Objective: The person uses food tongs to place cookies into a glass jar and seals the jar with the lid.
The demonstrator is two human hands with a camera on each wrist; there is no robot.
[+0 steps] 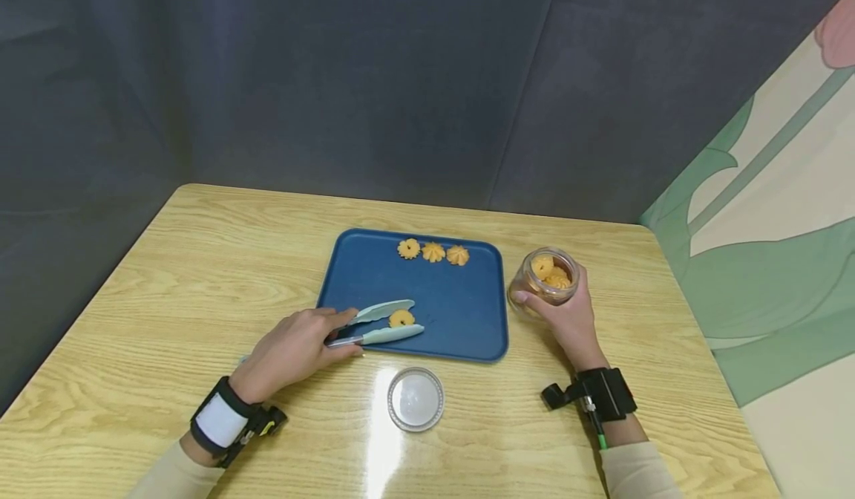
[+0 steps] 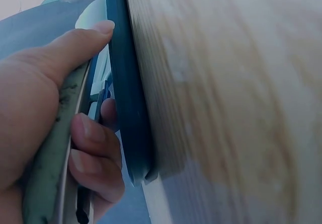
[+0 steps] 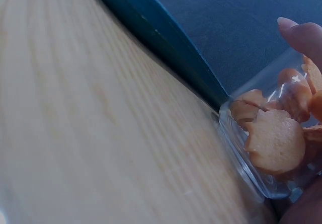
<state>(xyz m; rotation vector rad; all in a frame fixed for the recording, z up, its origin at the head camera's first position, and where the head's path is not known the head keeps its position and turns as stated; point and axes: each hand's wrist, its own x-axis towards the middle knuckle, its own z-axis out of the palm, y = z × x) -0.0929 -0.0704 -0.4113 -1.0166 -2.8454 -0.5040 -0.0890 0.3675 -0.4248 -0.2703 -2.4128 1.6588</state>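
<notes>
My left hand (image 1: 300,347) grips a pair of light-green tongs (image 1: 394,333) low over the front left of the blue tray (image 1: 467,313). Between the tong tips lies a round cookie (image 1: 401,318) with a small hole. In the left wrist view, the thumb and curled fingers wrap the green-and-metal tong handles (image 2: 58,133) beside the tray's edge. At the tray's right, my right hand (image 1: 568,321) holds a clear jar (image 1: 521,291), its open mouth tilted slightly. Several cookies (image 3: 276,141) show through the jar wall in the right wrist view.
Three flower-shaped cookies (image 1: 433,252) sit in a row along the tray's far edge. A round clear lid (image 1: 415,399) lies on the wooden table (image 1: 234,261) in front of the tray. Behind the table hangs a dark curtain (image 1: 347,83).
</notes>
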